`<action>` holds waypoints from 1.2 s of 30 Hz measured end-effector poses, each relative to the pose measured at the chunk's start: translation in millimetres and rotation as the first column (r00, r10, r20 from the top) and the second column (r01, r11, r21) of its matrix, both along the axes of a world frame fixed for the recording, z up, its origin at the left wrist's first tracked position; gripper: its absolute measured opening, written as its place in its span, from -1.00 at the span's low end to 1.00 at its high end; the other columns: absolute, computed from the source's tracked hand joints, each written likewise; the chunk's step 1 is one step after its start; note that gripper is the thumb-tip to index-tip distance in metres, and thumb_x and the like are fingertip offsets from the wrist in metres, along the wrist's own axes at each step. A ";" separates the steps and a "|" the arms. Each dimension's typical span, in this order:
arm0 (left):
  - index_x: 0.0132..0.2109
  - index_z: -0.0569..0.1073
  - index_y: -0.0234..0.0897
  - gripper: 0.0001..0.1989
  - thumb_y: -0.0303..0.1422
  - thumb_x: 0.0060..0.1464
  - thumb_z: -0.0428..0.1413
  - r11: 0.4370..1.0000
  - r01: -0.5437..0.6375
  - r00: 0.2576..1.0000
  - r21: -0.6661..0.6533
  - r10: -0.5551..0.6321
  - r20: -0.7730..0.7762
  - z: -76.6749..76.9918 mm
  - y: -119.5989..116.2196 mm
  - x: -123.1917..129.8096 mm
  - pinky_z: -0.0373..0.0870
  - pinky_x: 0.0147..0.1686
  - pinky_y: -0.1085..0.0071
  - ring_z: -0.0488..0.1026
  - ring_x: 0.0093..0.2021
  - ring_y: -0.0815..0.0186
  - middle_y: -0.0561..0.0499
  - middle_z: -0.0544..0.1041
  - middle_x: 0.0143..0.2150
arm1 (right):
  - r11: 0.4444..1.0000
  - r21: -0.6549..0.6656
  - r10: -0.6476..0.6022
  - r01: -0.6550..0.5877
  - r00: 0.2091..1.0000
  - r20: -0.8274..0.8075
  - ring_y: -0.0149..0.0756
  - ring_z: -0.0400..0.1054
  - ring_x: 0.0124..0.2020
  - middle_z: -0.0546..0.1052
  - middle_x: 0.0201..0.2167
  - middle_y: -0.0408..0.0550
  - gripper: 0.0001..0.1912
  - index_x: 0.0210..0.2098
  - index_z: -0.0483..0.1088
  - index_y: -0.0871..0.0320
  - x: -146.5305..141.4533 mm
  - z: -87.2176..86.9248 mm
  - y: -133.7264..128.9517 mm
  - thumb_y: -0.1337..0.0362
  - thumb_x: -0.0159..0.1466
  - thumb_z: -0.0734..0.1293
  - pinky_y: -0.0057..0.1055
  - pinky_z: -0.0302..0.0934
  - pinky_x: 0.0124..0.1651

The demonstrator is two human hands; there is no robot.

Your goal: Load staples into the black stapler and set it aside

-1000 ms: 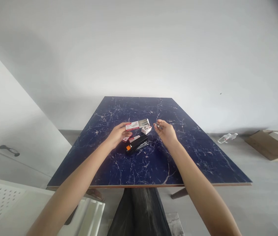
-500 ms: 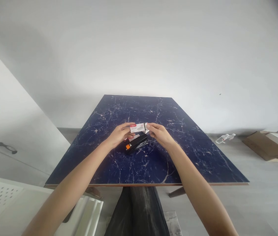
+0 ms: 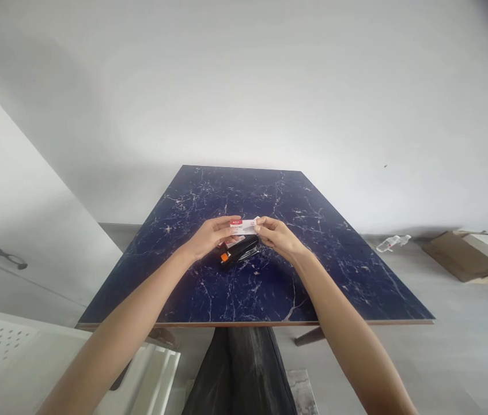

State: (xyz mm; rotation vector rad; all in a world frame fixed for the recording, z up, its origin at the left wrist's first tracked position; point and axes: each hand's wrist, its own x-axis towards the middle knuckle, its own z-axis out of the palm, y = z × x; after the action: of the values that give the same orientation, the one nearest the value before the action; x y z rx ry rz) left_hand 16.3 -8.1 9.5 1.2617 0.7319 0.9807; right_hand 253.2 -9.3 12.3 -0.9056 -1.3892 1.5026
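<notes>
A small white and red staple box (image 3: 244, 226) is held up level between both hands, its printed face towards me. My left hand (image 3: 209, 235) pinches its left end, thumb in front. At the right end my right hand (image 3: 277, 235) grips with thumb and fingers, partly covering the box's end flap. Below the box a black stapler (image 3: 241, 251) with an orange end lies slanted on the blue marbled table (image 3: 230, 190). Behind the stapler, partly hidden, is another red and white packet or box (image 3: 235, 240).
A white cabinet with a dark handle (image 3: 9, 258) stands at the left, with a white perforated piece of furniture (image 3: 31, 351) below it. On the floor to the right lie a clear plastic bottle (image 3: 393, 243) and a brown cardboard box (image 3: 451, 256). A pale wall rises behind the table.
My right fingers have moved in against the box's right end. The dark gap and white flap seen there before no longer show as an opening. The stapler has stayed put.
</notes>
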 end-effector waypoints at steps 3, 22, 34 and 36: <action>0.14 0.52 -0.26 -0.54 -0.27 0.08 0.28 0.979 -0.201 0.978 0.044 0.203 -0.046 -2.7 10.0 -6.0 0.54 -0.15 0.29 0.59 -0.24 0.25 -0.17 0.61 -0.03 | 0.985 -0.024 -0.170 0.170 0.985 0.007 -0.50 0.17 -0.54 0.50 -0.37 -0.13 -0.64 -0.26 0.51 0.15 5.3 -2.4 6.4 0.01 0.12 0.49 -0.49 0.01 -0.53; -0.04 0.65 -0.12 -0.51 -0.22 -0.21 0.41 0.909 0.334 0.736 0.248 -0.087 -0.672 26.0 -11.9 -24.9 0.36 -0.43 0.40 0.54 -0.40 0.18 -0.09 0.65 -0.25 | 0.950 0.069 -0.310 0.303 0.938 0.156 -0.15 0.56 -0.23 0.64 -0.28 -0.01 -0.86 -0.26 0.53 0.11 13.9 -13.2 20.2 0.25 0.17 0.45 -0.13 0.48 -0.07; -0.08 0.67 -0.14 -0.67 -0.19 -0.03 0.33 0.963 0.180 0.785 0.202 -0.017 -0.619 8.7 14.5 -45.2 0.42 -0.36 0.36 0.55 -0.41 0.19 -0.12 0.66 -0.26 | 0.968 0.025 -0.249 0.250 0.942 0.224 -0.16 0.55 -0.28 0.65 -0.30 0.02 -0.72 -0.19 0.56 0.17 18.5 -19.5 21.1 0.31 0.08 0.50 -0.18 0.47 -0.09; -0.09 0.67 -0.15 -0.65 -0.14 -0.04 0.32 0.965 0.186 0.757 0.185 -0.021 -0.654 7.7 17.0 -47.1 0.37 -0.42 0.40 0.50 -0.49 0.24 -0.09 0.65 -0.30 | 0.980 0.009 -0.194 0.197 0.955 0.226 -0.17 0.55 -0.31 0.64 -0.34 0.00 -0.74 -0.19 0.56 0.15 16.7 -19.2 20.7 0.32 0.10 0.48 -0.20 0.48 -0.12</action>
State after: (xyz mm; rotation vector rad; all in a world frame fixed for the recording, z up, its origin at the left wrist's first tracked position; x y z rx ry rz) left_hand -30.8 8.9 17.3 1.8783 1.0814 0.5265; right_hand 269.9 11.4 -6.9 -1.2165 -1.4041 1.2910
